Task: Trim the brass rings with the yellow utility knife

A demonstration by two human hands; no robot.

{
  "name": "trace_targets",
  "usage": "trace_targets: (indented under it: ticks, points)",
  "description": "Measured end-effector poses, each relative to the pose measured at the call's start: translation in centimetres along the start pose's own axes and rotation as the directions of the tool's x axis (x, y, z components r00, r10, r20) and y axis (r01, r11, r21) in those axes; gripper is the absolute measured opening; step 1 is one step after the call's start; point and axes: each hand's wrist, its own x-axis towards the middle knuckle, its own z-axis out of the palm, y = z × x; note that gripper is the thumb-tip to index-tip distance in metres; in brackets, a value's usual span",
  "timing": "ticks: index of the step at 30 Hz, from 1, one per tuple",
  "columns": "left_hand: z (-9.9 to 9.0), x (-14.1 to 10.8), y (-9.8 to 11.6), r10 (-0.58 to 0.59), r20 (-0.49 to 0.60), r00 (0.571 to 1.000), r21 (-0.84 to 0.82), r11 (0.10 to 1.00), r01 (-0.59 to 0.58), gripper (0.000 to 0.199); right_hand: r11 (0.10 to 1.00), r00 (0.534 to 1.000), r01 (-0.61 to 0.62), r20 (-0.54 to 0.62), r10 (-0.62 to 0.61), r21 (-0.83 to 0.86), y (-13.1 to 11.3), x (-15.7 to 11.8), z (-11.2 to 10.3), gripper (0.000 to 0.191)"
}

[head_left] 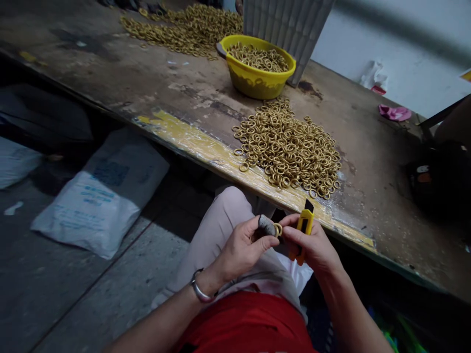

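Note:
Between the thumb and fingers of my left hand (pixel 245 249) are gold-coloured rings (pixel 278 229); a grey covering wraps one of its fingers. My right hand (pixel 314 242) is closed around a yellow utility knife (pixel 305 228), its dark blade pointing up and away from me. The fingertips of my right hand are close beside the rings; whether they touch them I cannot tell. Both hands are above my lap, just off the table's near edge. Beyond them, a heap of similar rings (pixel 290 147) lies on the worn table (pixel 371 171).
Behind the heap stands a yellow basin (pixel 257 83) of rings, beside a grey ribbed container (pixel 285 34). More rings (pixel 191 29) spread at the back left. A pink cloth (pixel 394 113) and a dark object (pixel 437 176) lie right. White sacks (pixel 99 196) sit on the floor.

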Motion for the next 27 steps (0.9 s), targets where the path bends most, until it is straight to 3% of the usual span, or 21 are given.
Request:
trace_targets:
  ticks: [5,10,12,15,18,23,27]
  points:
    - [-0.17,-0.15,-0.27,0.101,0.000,0.995,0.214,0.972,-0.098,0.005,0.999,1.000,-0.013,-0.013,0.013,-0.051,-0.02,-0.01,0.14,0.034]
    - [-0.31,-0.43,-0.36,0.241,0.082,0.967,0.351,0.901,-0.254,0.006,0.998,1.000,0.000,-0.012,-0.001,-0.061,-0.35,0.12,0.23,0.033]
    - [-0.36,-0.71,-0.38,0.190,0.049,0.980,0.317,0.928,-0.196,0.009,0.997,0.997,0.039,-0.060,-0.043,-0.065,-0.30,0.05,0.15,0.032]
    - [-0.52,-0.94,-0.24,0.050,-0.110,0.993,0.164,0.986,-0.032,0.030,0.983,0.972,0.156,-0.164,-0.170,-0.100,-0.28,-0.19,0.07,0.028]
    - [-0.74,-0.70,0.07,-0.064,-0.198,0.978,0.006,0.998,0.067,0.027,0.949,0.939,0.258,-0.183,-0.290,-0.182,-0.35,-0.45,0.16,0.022]
    - [-0.51,-0.25,0.42,-0.268,0.001,0.964,-0.245,0.934,0.260,0.027,0.859,0.897,0.396,-0.064,-0.438,-0.323,0.16,-0.62,0.21,0.016]
    - [0.15,-0.28,0.52,-0.324,0.102,0.940,-0.329,0.881,0.339,0.032,0.829,0.877,0.455,-0.001,-0.481,-0.325,0.60,-0.68,0.21,0.008]
